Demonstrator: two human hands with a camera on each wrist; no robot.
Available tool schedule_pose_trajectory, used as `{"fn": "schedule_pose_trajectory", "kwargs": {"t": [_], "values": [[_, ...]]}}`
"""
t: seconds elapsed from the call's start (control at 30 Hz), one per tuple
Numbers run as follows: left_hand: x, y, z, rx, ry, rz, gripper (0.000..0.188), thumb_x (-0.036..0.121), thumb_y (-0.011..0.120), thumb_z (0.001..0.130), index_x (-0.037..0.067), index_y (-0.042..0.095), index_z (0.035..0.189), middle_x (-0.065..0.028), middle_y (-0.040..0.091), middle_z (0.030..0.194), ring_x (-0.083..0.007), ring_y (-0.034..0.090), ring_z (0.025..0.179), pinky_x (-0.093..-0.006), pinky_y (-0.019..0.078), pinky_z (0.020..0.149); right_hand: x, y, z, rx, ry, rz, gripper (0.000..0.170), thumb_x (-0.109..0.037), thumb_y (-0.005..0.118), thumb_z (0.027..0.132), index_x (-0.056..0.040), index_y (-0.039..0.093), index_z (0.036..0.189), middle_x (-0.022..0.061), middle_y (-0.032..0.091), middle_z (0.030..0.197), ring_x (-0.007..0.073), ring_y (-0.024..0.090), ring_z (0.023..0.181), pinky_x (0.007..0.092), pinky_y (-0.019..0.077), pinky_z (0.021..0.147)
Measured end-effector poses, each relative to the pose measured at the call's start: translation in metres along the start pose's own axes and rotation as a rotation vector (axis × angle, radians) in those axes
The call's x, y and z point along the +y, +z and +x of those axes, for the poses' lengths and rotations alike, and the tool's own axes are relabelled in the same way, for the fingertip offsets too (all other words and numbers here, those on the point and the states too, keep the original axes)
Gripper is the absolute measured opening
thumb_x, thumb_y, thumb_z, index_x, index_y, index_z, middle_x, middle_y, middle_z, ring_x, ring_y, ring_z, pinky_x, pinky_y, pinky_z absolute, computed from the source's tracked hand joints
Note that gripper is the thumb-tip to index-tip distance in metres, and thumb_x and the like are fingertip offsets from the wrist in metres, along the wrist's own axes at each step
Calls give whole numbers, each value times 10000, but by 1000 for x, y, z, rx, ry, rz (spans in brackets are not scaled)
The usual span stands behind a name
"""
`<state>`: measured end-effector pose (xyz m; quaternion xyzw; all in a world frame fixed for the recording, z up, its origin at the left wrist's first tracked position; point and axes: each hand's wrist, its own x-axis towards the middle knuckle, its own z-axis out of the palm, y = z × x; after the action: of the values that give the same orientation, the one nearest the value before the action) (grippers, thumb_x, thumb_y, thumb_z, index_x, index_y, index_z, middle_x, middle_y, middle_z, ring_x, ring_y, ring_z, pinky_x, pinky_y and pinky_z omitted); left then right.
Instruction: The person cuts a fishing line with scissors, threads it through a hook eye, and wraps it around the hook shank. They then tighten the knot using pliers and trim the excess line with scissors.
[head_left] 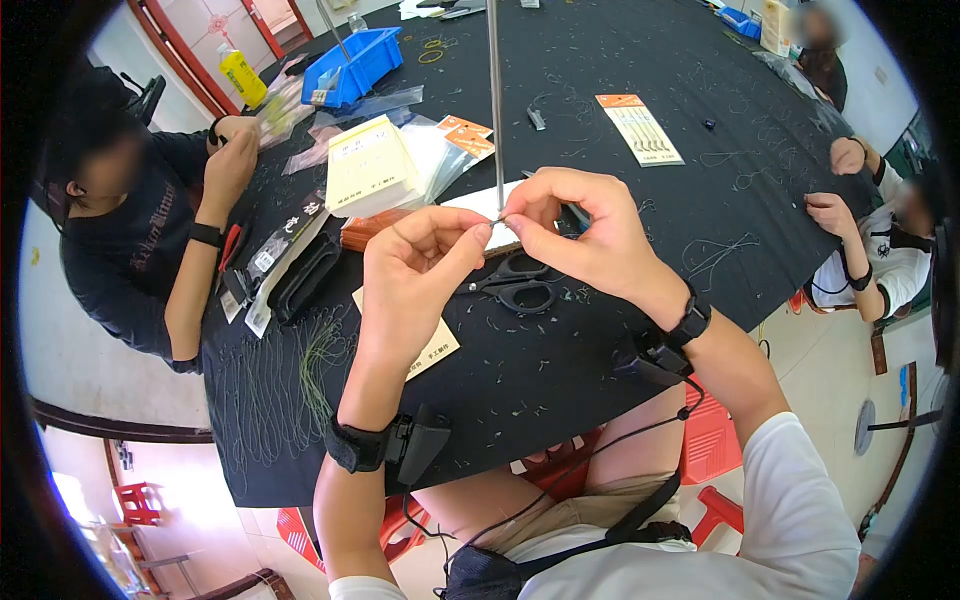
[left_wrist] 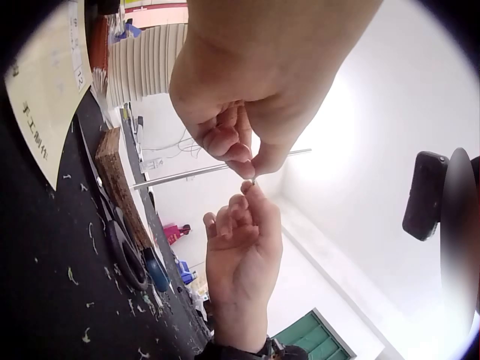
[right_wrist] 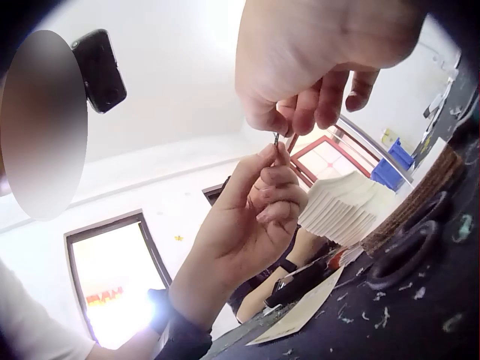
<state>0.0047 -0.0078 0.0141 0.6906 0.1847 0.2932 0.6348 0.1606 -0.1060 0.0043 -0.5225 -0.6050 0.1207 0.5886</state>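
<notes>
In the head view my left hand (head_left: 410, 275) and right hand (head_left: 595, 235) meet above the black table, thumb against fingertips on each. Between them is a tiny dark metal piece (right_wrist: 276, 139), pinched by both hands and largely hidden by the fingertips; its kind I cannot tell. A thin upright metal rod (head_left: 495, 100) rises just behind the fingertips. Beneath them lies a white-topped block with a rough brown edge (left_wrist: 116, 169). Black-handled scissors (head_left: 525, 295) rest on the table close under the right hand.
Left of the block stand a stack of cream cards (head_left: 370, 175) and plastic bags. Farther back is a blue bin (head_left: 355, 65). A card with an orange top (head_left: 640, 130) lies right. Thin line (head_left: 270, 390) spreads along the front left edge. Other people sit at both sides.
</notes>
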Motion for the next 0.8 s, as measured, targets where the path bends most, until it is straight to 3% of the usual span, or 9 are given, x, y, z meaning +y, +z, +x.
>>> {"fn": "schedule_pose_trajectory", "kwargs": {"t": [0.27, 0.37, 0.53, 0.8], "values": [[1, -4, 6, -26, -74, -84, 128, 114, 608, 846, 1, 614, 906, 19, 541, 678, -18, 420, 558, -158, 280, 479, 0, 0, 2, 35, -135, -69, 105, -15, 641, 724, -42, 616, 822, 14, 534, 592, 74, 495, 473, 217, 384, 431], [1, -9, 7, -67, -121, -100, 151, 102, 621, 836, -19, 623, 928, -3, 602, 755, -32, 500, 657, -161, 364, 557, -2, 0, 2, 42, -161, -136, 105, -40, 660, 714, -68, 608, 800, -2, 517, 575, 90, 485, 451, 231, 382, 470], [-11, -16, 6, -130, -193, -259, 152, 140, 607, 850, -6, 615, 894, 33, 534, 677, -12, 422, 591, -160, 300, 504, -2, 3, 1, 6, -309, -305, 140, -67, 686, 695, -121, 599, 790, -42, 507, 575, 88, 460, 441, 236, 366, 563], [-15, -9, -3, -48, -209, -331, 168, 150, 606, 852, -11, 607, 901, 50, 497, 655, -11, 367, 543, -166, 258, 481, -1, 6, 2, -20, -346, -343, 157, -56, 691, 687, -117, 601, 801, -46, 504, 584, 82, 458, 443, 235, 369, 565]]}}
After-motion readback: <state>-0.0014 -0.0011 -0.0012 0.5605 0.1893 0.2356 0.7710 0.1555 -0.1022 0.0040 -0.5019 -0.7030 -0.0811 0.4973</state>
